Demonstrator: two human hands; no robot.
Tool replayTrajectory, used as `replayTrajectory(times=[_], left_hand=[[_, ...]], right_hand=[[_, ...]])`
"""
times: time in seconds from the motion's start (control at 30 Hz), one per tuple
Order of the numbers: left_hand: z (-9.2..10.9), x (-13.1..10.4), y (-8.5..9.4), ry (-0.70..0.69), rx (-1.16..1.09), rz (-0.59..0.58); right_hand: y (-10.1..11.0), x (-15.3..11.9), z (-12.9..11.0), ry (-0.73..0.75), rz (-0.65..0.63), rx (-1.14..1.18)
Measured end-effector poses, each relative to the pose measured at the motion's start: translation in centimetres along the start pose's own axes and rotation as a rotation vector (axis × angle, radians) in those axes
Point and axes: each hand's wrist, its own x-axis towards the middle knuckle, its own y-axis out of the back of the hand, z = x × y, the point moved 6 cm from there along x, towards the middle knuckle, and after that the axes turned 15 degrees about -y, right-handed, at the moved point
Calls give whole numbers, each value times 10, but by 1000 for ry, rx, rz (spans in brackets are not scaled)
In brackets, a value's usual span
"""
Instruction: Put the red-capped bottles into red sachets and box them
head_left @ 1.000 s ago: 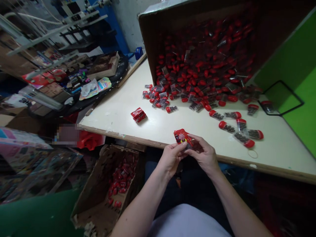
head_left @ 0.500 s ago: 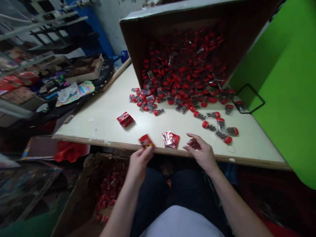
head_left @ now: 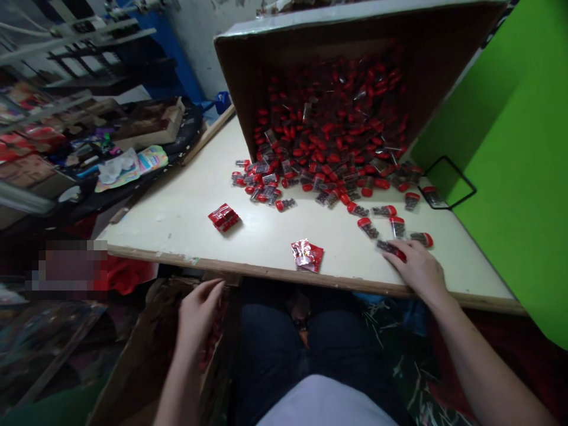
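Note:
My right hand [head_left: 419, 269] is at the front right of the white table [head_left: 186, 207], its thumb and fingers closed on a small clear capsule [head_left: 392, 249] with a red cap and dark beads inside. Similar capsules [head_left: 420, 238] lie close around it. My left hand [head_left: 199, 310] hangs beyond the table edge, above the carton on the lower left, fingers loosely extended, with nothing visible in them. Two overlapping red sachets [head_left: 307, 255] rest near the front edge, and a small stack of red sachets [head_left: 224, 218] sits farther left.
A large carton [head_left: 355, 18] lies tipped toward me at the back, spilling many red-capped capsules [head_left: 319, 142]. A green panel [head_left: 515, 177] with a black wire loop [head_left: 474, 188] borders the right. Below left is an open carton [head_left: 133, 355] with red items. Cluttered shelves stand left.
My left hand has moved left and down off the table edge, and the red sachet it held is no longer visible. My right hand has moved right and taken hold of a capsule.

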Motion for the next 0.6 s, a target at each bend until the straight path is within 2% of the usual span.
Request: replayTrajectory(times=[0.07,0.13,0.2,0.23,0.3,0.37,0.43,0.5,0.6], left_hand=[[43,12,-57,-108,-131,-122],[76,21,-104,-203,-109,-216],[94,27,-138,-219,4,-290],[98,29,-149,-215,70,-310],[102,32,-161,-191,191,-331],[101,33,-164,-170,271,-332],[100,34,-164,-160,315,-322],[98,34,-164,-152,346,-303],[96,33,-165,-136,351,-294]], right_hand=[[-7,-6,-18,188,-84,120],[-13,-15,-34,335,-193,238],[-19,-22,-46,376,-272,323],[-19,-25,-50,360,-279,356],[-16,-29,-54,254,-192,413],[-11,-33,-52,69,-47,422],[-10,-39,-51,-109,45,355],[-14,-44,-54,-202,51,249],[-23,-43,-59,-253,-13,194]])
